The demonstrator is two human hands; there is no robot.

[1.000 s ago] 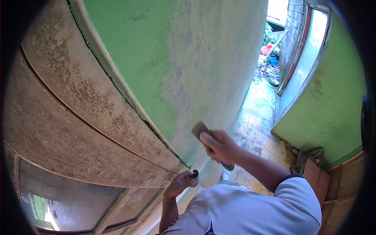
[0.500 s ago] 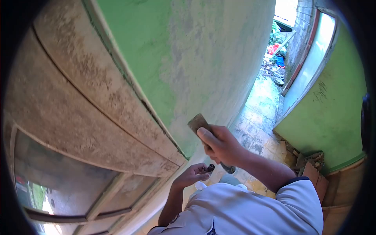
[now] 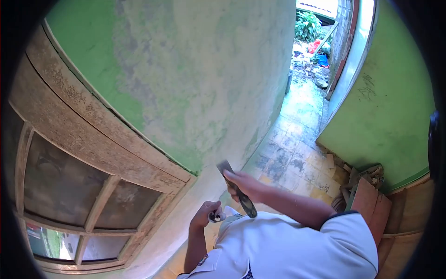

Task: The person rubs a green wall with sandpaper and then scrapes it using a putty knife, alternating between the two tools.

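My right hand is closed round the dark handle of a putty knife. Its flat blade points up and left toward the wall, blurred a little at the tip, and the handle's end slants down toward my shirt. Lower and to the left, close to my body, my left hand is closed on a short dark object with a rounded, shiny end; most of it is hidden by the fingers, and I cannot tell its kind. In front of both hands stands a green wall with a large whitish-grey, patchy area.
On the left is a worn wooden frame with glass panes. Stained floor tiles lead to a bright doorway with plants and litter outside. Cardboard and boards are piled by the green wall at right.
The view has shifted, showing more of the wall and panes. My right hand has turned the putty knife, so its handle now shows along its length. Both hands remain closed on their things.
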